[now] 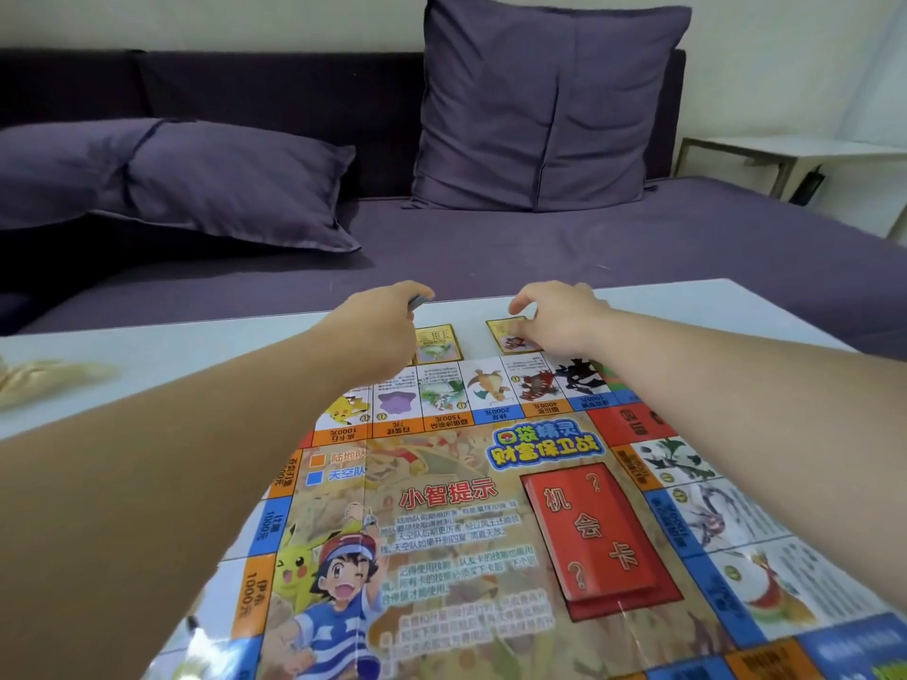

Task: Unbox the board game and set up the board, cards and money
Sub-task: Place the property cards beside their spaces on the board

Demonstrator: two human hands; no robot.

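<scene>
The colourful game board [491, 522] lies unfolded on the white table [196, 355], with a red card stack [596, 537] on its centre. Beyond the board's far edge lie two yellow-bordered cards: one [438, 342] by my left hand, one [508, 333] under my right hand. My left hand [387, 319] grips a small stack of cards [417, 301] above the table's far side. My right hand [554, 316] has curled fingers touching the right-hand card; whether it pinches the card is not visible.
A crumpled clear plastic wrapper [44, 377] lies at the table's left edge. Behind the table stands a purple sofa [540, 247] with two purple pillows [545, 105]. A white side table [805, 154] is at the far right.
</scene>
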